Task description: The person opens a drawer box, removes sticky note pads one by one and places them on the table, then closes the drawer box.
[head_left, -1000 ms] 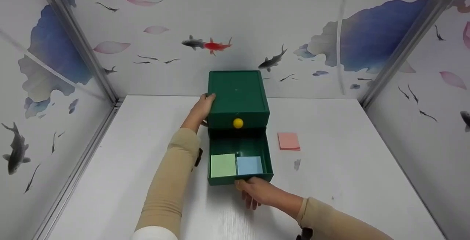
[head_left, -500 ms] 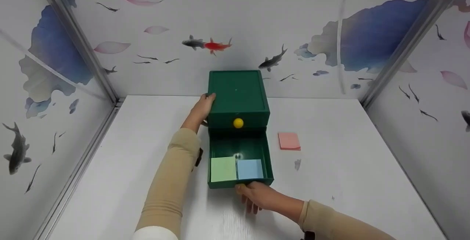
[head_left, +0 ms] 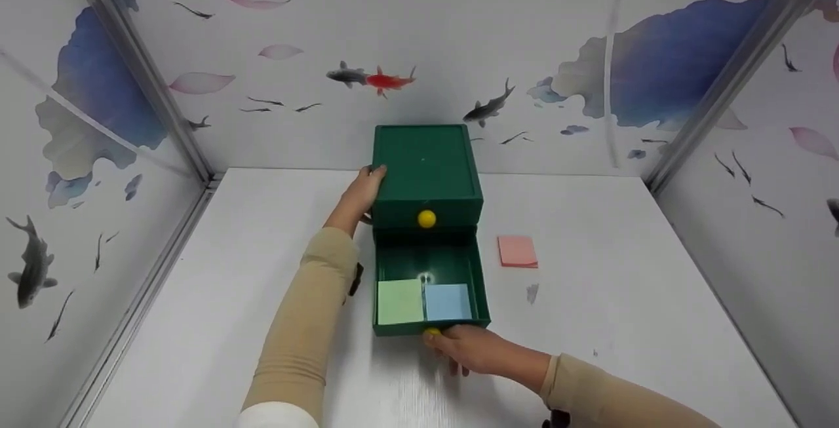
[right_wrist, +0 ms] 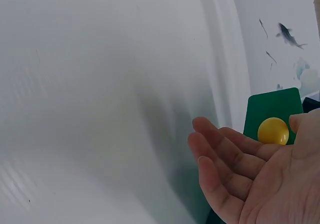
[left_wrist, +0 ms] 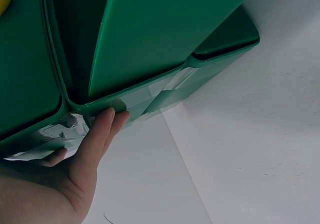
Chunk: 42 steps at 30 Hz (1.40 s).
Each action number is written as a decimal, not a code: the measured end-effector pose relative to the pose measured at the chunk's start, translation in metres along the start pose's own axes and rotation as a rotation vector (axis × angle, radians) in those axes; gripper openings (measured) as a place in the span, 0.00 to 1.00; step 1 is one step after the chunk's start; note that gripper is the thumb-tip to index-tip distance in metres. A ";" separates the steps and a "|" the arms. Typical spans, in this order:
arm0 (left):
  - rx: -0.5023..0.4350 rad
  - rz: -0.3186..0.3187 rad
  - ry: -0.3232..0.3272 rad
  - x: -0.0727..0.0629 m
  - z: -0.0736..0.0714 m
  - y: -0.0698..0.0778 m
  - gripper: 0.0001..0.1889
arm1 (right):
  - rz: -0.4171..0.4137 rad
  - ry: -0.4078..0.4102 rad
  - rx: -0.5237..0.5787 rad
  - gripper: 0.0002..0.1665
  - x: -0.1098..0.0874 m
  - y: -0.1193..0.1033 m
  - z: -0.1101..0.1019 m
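A green two-drawer box [head_left: 423, 162] stands at the back, its lower drawer [head_left: 426, 257] pulled out. In that drawer lie a pale green sticky-note pad [head_left: 400, 301] and a blue pad [head_left: 448, 301], side by side at the front. My left hand [head_left: 362, 193] rests against the box's left side; in the left wrist view its fingers [left_wrist: 97, 134] lie straight along the taped wall. At the drawer front, my right hand [head_left: 475, 348] is beside the yellow knob [right_wrist: 273, 131], thumb right at the knob and the other fingers loosely bent, pinching nothing visibly.
To the right of the box, a pink sticky-note pad [head_left: 517, 252] lies on the white table [head_left: 590, 297]. A yellow knob [head_left: 427, 219] sticks out from the upper drawer, which is closed. White walls with fish prints [head_left: 486, 105] enclose the table's back and sides.
The lower drawer has slid slightly toward me, carrying both pads. My right hand came along, then shifted a little right, showing more of the knob. The left hand stayed in place.
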<state>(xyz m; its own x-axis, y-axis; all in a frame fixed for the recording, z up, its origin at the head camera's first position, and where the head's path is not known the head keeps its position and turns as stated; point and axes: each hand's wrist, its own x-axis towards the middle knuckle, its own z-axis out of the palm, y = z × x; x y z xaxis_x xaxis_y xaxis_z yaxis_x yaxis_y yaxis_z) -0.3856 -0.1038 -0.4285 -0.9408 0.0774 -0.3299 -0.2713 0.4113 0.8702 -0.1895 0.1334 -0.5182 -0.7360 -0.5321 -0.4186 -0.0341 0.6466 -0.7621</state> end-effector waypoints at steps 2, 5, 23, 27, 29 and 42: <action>-0.004 -0.005 -0.002 0.001 0.000 0.000 0.39 | 0.006 -0.002 -0.069 0.31 -0.003 -0.002 -0.002; -0.006 -0.016 0.001 0.001 0.000 0.000 0.39 | 0.004 0.005 -0.176 0.30 -0.007 -0.007 -0.006; 0.010 -0.012 0.002 -0.001 0.001 0.001 0.38 | -0.079 0.050 -0.291 0.23 -0.034 -0.042 -0.043; 0.003 -0.021 0.003 0.000 0.001 0.000 0.39 | -0.104 0.123 -0.285 0.24 -0.037 -0.048 -0.055; -0.001 -0.026 0.004 0.000 0.001 0.000 0.39 | -0.106 0.157 -0.278 0.25 -0.036 -0.050 -0.060; -0.013 -0.018 0.001 0.000 0.000 0.000 0.39 | -0.049 0.229 -0.274 0.22 -0.004 -0.053 -0.075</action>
<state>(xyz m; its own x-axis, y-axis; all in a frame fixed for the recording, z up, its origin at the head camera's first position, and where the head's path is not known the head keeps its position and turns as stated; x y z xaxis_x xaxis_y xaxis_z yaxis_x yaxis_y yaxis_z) -0.3856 -0.1034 -0.4287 -0.9360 0.0694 -0.3450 -0.2906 0.4005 0.8690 -0.2360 0.1424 -0.4392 -0.8601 -0.4501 -0.2399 -0.2301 0.7621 -0.6051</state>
